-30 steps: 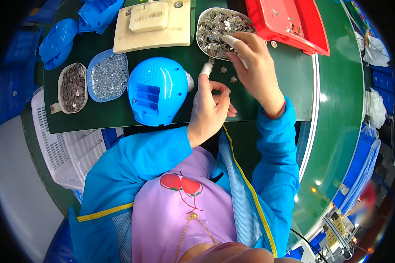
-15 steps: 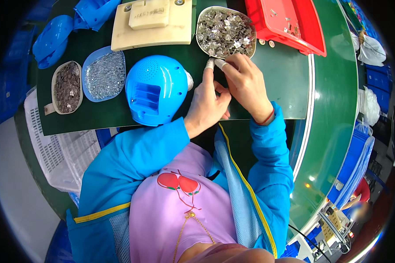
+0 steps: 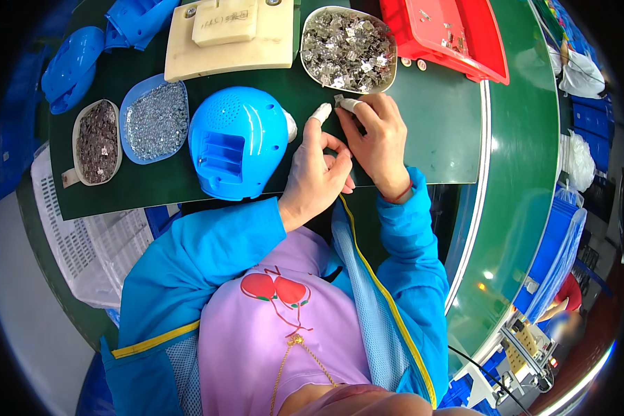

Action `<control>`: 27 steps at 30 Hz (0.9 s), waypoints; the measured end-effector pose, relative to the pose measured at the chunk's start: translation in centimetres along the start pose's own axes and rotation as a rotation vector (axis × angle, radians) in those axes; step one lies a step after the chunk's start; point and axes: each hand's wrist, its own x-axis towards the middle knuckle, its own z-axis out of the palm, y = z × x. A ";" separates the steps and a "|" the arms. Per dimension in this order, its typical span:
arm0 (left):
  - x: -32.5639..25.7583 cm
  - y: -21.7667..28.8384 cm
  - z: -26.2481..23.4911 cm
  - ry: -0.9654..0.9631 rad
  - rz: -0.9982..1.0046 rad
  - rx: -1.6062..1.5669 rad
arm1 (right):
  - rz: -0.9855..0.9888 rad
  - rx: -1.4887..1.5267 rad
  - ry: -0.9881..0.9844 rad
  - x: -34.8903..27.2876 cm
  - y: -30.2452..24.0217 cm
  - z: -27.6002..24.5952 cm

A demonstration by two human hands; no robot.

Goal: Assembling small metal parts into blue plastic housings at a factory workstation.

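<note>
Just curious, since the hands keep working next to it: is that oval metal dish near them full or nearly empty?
Full. The oval metal dish is heaped almost to its rim with small shiny metal pieces; no bare bottom shows.

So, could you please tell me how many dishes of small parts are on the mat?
3: a metal-clip dish by the right hand, a blue dish and a dark-parts dish at left.

A dark green work mat [image 3: 437, 132] is laid on a green bench [image 3: 527, 180] edged by a white strip. Grey floor [image 3: 21, 333] is seen at left, blue crates [image 3: 561, 243] at right.
</note>
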 end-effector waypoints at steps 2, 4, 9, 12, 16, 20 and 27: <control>0.2 0.3 0.0 -0.021 0.010 -0.013 | 0.030 0.045 0.018 -0.1 -0.3 0.2; 0.7 0.9 -0.3 -0.042 -0.055 -0.019 | 0.035 0.065 0.040 -0.1 -0.4 -0.2; 0.8 0.7 -0.2 -0.032 -0.100 -0.073 | 0.056 0.052 0.021 -0.7 0.3 -0.8; 0.7 0.6 -0.1 -0.042 -0.071 -0.059 | 0.071 0.084 0.020 -0.8 0.2 -0.8; 0.9 0.9 0.1 -0.050 -0.072 -0.003 | 0.077 0.060 0.034 -0.7 0.0 -0.9; 1.1 0.7 0.1 -0.026 -0.117 0.006 | 0.072 0.048 0.114 0.5 0.6 -2.1; 0.0 -0.2 0.7 0.000 0.066 0.040 | 0.062 -0.170 -0.170 6.6 1.1 -2.8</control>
